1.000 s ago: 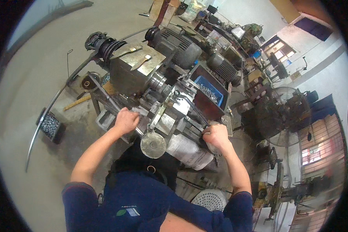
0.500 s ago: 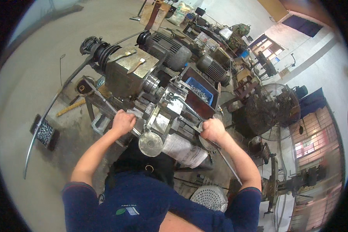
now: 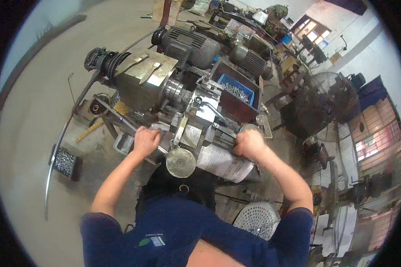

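Grey metal rod (image 3: 125,121), seemingly smooth

Light's moderate, flat across the floor (image 3: 31,133). Both windows at right glow, the lower window (image 3: 370,143) near clipping, the upper window (image 3: 314,30) milder. Machine (image 3: 205,110) throws glare off its bare metal; gaps beneath go murky. Right hand (image 3: 250,143) runs hot, edges soft. Fisheye: black corners, bent lines, right rim smeared and noisy.
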Motion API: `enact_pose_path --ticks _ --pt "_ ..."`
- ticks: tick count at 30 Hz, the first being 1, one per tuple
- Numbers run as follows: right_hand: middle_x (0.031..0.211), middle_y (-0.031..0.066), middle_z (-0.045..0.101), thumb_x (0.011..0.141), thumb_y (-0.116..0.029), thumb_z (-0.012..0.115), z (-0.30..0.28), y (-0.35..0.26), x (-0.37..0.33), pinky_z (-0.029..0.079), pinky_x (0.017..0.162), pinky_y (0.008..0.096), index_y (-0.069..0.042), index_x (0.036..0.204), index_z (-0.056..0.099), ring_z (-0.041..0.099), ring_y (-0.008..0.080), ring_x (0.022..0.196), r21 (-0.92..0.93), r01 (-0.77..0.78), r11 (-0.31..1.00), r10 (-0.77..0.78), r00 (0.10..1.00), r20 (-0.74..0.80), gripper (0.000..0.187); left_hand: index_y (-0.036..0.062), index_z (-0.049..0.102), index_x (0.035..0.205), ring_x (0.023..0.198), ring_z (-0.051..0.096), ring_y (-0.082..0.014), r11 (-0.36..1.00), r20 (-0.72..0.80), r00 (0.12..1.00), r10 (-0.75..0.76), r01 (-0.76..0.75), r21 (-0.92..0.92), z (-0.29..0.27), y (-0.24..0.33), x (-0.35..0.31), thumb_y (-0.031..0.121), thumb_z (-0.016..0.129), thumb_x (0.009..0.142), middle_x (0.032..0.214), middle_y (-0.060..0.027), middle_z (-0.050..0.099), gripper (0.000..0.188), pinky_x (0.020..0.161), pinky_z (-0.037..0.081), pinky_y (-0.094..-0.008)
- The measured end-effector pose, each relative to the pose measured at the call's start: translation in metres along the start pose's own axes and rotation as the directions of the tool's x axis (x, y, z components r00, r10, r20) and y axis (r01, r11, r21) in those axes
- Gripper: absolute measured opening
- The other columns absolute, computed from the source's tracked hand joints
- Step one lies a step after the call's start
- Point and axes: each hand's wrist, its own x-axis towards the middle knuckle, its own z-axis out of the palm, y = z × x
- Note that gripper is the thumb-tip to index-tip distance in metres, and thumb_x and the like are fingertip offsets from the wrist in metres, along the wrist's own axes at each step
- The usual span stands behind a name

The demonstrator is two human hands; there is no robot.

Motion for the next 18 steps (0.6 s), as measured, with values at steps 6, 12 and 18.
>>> enact_pose_path --ticks 6,12,18 --pt "0.069 0.0147 0.065 0.057 -0.023 0.062 -0.01 0.054 0.037 0.052 0.063 0.0369 -0.007 0.063 0.066 0.065 0.029 0.069 -0.193 0.099 0.976 -0.093 0.995 0.04 0.018 0.0062 0.062 0.069 0.061 0.056 -0.0301 0.999 0.03 1.0 0.001 -0.002 0.033 0.0 0.0 0.001 0.017 0.053 0.075 0.063 -0.0124 0.06 0.015 0.067 0.041 -0.039" --pt "0.073 0.0142 0.065 0.058 -0.022 0.061 -0.011 0.049 0.039 0.051 0.065 0.0372 -0.007 0.065 0.067 0.065 0.0283 0.071 -0.168 0.045 0.985 -0.033 0.996 0.078 0.018 0.0069 0.066 0.079 0.063 0.056 -0.0283 0.997 0.087 0.996 -0.009 0.002 0.074 0.005 -0.005 0.002 0.016 0.057 0.075 0.064 -0.0101 0.06 0.013 0.066 0.041 -0.0372" --pt "0.08 0.0127 0.063 0.062 -0.026 0.059 0.024 0.057 0.047 0.049 0.07 0.0366 -0.007 0.066 0.067 0.063 0.0275 0.079 -0.11 -0.04 0.993 0.02 0.984 -0.18 0.022 0.0068 0.066 0.079 0.062 0.056 -0.027 0.998 0.063 0.998 -0.025 0.021 0.056 0.002 0.002 0.004 0.016 0.058 0.076 0.064 -0.0107 0.06 0.012 0.065 0.041 -0.0372"
